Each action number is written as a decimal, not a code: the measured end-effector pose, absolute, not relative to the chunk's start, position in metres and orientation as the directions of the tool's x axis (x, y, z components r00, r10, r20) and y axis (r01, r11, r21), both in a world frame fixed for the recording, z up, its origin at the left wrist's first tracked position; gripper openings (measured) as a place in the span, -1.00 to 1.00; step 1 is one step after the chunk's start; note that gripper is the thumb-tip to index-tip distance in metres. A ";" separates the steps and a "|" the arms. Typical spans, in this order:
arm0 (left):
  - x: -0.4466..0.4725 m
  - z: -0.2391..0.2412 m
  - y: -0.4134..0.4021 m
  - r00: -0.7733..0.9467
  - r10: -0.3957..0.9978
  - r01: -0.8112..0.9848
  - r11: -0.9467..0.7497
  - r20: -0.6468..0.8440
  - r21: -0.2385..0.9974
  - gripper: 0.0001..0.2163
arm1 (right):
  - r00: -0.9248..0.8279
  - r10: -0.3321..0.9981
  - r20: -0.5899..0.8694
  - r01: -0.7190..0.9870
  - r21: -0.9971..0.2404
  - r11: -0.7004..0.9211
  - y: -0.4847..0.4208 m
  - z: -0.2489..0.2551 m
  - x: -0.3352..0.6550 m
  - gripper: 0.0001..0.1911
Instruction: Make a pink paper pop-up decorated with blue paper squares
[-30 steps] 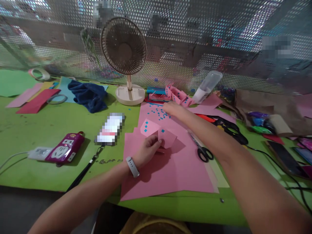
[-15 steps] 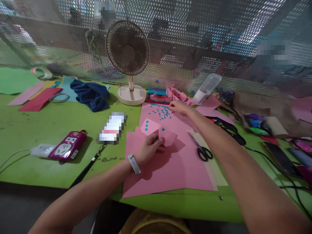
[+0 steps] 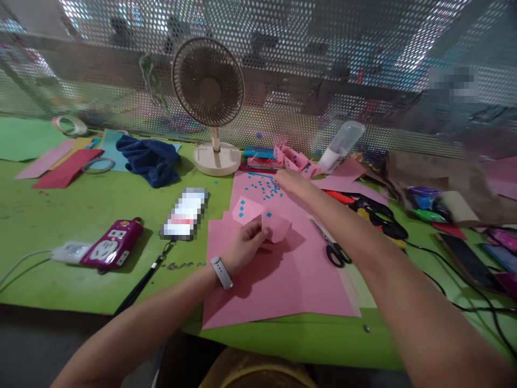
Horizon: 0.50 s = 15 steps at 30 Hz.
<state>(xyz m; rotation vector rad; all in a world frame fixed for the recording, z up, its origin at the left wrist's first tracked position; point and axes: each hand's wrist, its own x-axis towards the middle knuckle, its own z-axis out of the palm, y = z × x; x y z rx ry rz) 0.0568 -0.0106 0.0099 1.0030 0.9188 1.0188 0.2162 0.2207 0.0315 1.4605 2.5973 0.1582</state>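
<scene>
Pink folded paper piece (image 3: 262,220), blue-dotted, pinched at its near edge by the left hand (image 3: 244,247) and raised a little off the large pink sheet (image 3: 283,275) in the middle of the tabletop (image 3: 81,205). At twelve o'clock from it, right hand (image 3: 291,180) stretched out, fingertips down on the scatter of loose blue squares (image 3: 264,187); closed on one or not, cannot tell. Best to lift a single square with a light fingertip press, hold the fold steady in the left pinch, and stay wide of the scissors (image 3: 333,247) at three o'clock.
</scene>
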 end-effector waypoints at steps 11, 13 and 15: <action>0.056 0.007 -0.009 0.283 0.949 -0.252 0.214 -0.139 0.944 -0.66 | -0.422 0.858 -0.294 0.795 0.336 0.506 0.248 0.042 0.184 -0.73; 0.056 0.008 -0.009 0.280 0.949 -0.252 0.218 -0.144 0.943 -0.67 | -0.405 0.862 -0.305 0.793 0.353 0.497 0.250 0.043 0.179 -0.69; 0.056 0.009 -0.009 0.270 0.952 -0.253 0.217 -0.146 0.943 -0.68 | -0.393 0.867 -0.306 0.795 0.361 0.487 0.251 0.042 0.174 -0.67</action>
